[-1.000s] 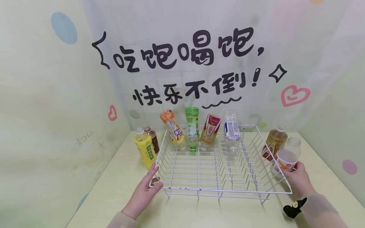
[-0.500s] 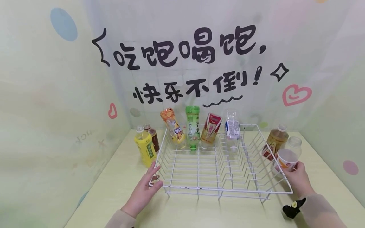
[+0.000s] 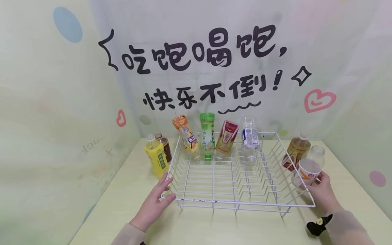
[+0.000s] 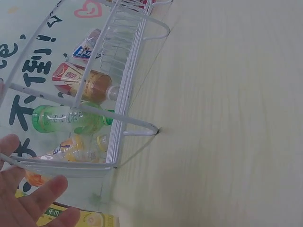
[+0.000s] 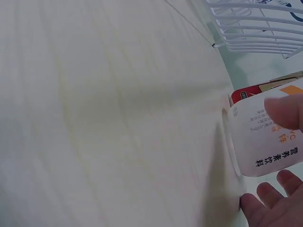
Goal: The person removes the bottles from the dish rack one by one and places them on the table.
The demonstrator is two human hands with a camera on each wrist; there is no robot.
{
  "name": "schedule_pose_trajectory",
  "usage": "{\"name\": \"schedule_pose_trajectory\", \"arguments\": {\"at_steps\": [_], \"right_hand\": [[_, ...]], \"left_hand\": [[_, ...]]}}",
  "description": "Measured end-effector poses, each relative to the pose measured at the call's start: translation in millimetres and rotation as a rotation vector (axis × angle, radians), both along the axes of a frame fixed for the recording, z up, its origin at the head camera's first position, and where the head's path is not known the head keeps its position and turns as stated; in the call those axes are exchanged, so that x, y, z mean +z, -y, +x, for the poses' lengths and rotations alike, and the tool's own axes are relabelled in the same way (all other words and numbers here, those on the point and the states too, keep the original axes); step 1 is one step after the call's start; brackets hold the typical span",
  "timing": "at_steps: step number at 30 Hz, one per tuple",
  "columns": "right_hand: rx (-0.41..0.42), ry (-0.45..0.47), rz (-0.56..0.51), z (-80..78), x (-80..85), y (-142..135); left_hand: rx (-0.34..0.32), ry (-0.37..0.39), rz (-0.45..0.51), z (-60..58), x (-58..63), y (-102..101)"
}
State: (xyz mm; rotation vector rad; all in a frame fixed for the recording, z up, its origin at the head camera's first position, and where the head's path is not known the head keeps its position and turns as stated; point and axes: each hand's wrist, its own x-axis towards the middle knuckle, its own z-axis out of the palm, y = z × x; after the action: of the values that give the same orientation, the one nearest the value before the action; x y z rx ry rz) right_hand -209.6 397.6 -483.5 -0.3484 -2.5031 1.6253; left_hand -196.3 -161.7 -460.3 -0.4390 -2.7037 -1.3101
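In the head view, my left hand [image 3: 153, 204] is at the front-left corner of a white wire dish rack [image 3: 235, 203], fingers spread loosely by the wire. The left wrist view shows these fingers [image 4: 52, 189] fanned out past the rim. My right hand [image 3: 324, 191] is at a clear wide-mouthed bottle [image 3: 310, 168] standing right of the rack. Its thumb [image 5: 286, 112] lies across the white label, while the other fingers are spread along the far side with a gap. Inside the rack's back row lean an orange-capped bottle [image 3: 186, 136], a green bottle [image 3: 208, 136], a red-labelled bottle [image 3: 227, 137] and a clear bottle [image 3: 250, 137].
Left of the rack stand a yellow bottle [image 3: 156, 157] and a dark brown bottle [image 3: 165, 146]. An amber bottle [image 3: 297, 149] with a red label stands behind the clear one on the right. A printed cloth wall [image 3: 196, 20] encloses the pale table [image 3: 116, 204].
The right hand has shifted slightly to the right, its fingers looser about the bottle. The left hand stays at the rack's corner. The head view has tilted a little.
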Motion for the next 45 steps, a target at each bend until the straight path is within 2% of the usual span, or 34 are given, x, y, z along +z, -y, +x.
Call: {"name": "schedule_pose_trajectory", "arguments": {"at_steps": [2,5,12,19,21,24,28,35,40,45], "right_hand": [[-0.01,-0.01,-0.036,3.6,3.2,-3.7],[-0.056,-0.015,-0.033,12.3,9.0,-10.5],[-0.248,-0.066,0.031,32.9,32.1,-26.8],[-0.512,-0.14,0.058,37.3,79.7,-23.9],[-0.554,-0.163,0.067,36.4,94.8,-18.5],[-0.569,-0.226,0.081,34.9,115.0,-8.3],[-0.505,-0.32,0.112,30.2,138.6,8.2],[-0.216,-0.402,0.188,9.3,170.5,42.5],[-0.037,-0.348,0.218,-13.7,181.7,69.3],[0.052,-0.224,0.21,-41.7,179.9,92.0]], "left_hand": [[-0.004,-0.019,-0.048,-1.0,1.4,0.9],[-0.006,-0.054,-0.117,-2.2,4.5,2.6],[-0.013,-0.092,-0.234,-3.4,11.0,5.0],[-0.015,-0.089,-0.273,-2.5,12.1,6.8],[-0.016,-0.087,-0.272,-2.3,11.8,7.0],[-0.015,-0.081,-0.263,-2.5,11.7,7.3],[-0.015,-0.083,-0.251,-3.1,11.6,6.7],[-0.021,-0.097,-0.241,-3.2,11.4,6.1],[-0.021,-0.092,-0.236,-2.4,11.5,5.8],[-0.017,-0.079,-0.237,-1.8,11.7,5.7]]}}
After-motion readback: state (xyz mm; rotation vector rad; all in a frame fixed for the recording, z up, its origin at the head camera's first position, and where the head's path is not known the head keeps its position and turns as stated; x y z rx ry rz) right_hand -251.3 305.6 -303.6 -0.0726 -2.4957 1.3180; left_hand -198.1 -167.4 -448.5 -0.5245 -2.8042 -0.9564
